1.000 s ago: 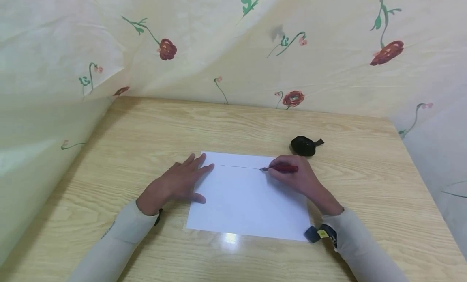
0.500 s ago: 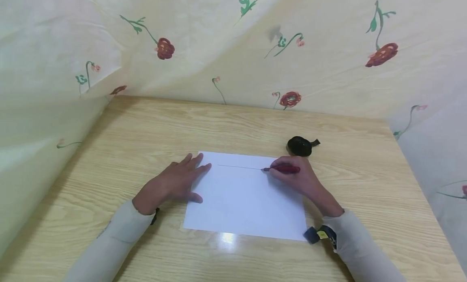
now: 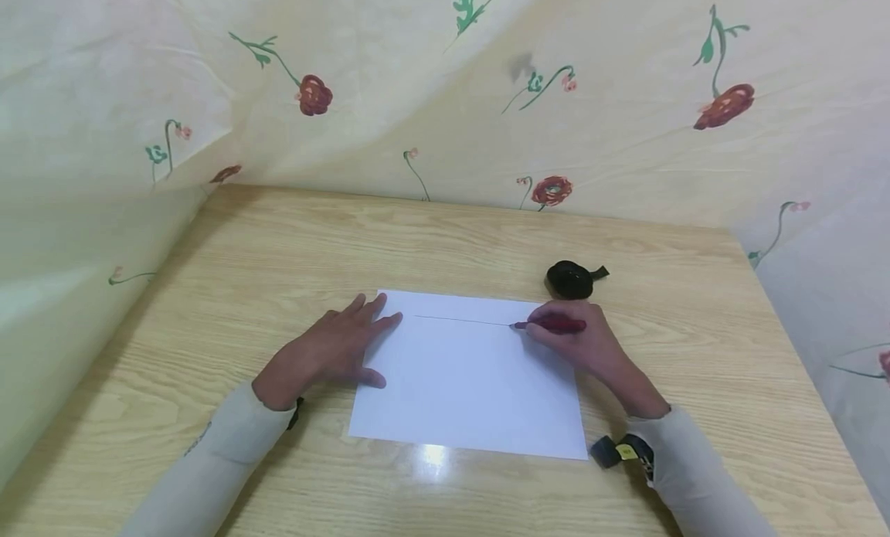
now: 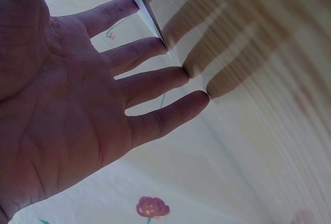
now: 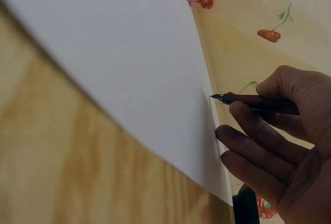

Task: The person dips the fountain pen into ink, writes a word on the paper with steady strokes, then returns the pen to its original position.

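Note:
A white sheet of paper lies on the wooden table. Across its upper part runs one thin dark line. My right hand pinches a dark red fountain pen between thumb and fingers, its nib on the paper at the line's right end. The right wrist view shows the pointed nib touching the sheet near its edge. My left hand rests at the sheet's left edge with fingers spread and straight. In the left wrist view, those fingertips touch the tabletop and the paper's edge.
A round black object with a short tab sits just beyond the right hand. Floral cloth hangs behind the table and along both sides. A black wrist strap with a small box is on the right wrist.
My right hand has moved slightly right with the fountain pen, and the line has grown longer that way. The left hand keeps its place on the paper; the head view has shifted a little.

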Motion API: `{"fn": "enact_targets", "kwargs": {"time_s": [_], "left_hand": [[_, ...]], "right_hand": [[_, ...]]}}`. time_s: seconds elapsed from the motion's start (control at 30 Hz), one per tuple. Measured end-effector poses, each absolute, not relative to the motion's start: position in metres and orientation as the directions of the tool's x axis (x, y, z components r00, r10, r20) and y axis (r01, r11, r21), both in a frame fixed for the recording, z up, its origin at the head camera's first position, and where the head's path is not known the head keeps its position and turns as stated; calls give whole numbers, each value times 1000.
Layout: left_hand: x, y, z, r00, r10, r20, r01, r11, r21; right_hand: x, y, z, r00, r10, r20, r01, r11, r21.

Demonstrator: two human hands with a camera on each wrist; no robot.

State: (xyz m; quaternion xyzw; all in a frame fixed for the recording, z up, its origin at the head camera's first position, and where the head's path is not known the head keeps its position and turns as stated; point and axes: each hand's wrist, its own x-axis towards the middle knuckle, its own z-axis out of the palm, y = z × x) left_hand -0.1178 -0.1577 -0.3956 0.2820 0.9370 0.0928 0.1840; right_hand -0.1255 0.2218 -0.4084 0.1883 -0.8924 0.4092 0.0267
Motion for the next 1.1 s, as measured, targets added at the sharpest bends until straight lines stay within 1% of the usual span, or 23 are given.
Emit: {"fn": "enact_targets", "kwargs": {"time_s": [0.3,0.7,0.87,1.0,1.1], "left_hand": [[-116,-157,-397,-773,562,-293,488,823,291],[-115,-160,-396,-768,578,-276,507,811,291],[-115,-160,-397,-760,584,-286,508,808,300],[-116,-160,-396,-757,586,-289,510,806,300],[-117,-159,-396,-757,588,-286,513,805,298]], "right_hand": [[-125,223,-407,-947,-300,118,-284,602,-747],[-127,221,-407,-940,-316,130,-299,576,-761],[-125,220,-409,-933,-323,156,-319,547,-774],[-125,214,-404,-930,-302,212,-335,454,-826],[-124,203,-400,-918,-282,279,-376,393,-839]]}}
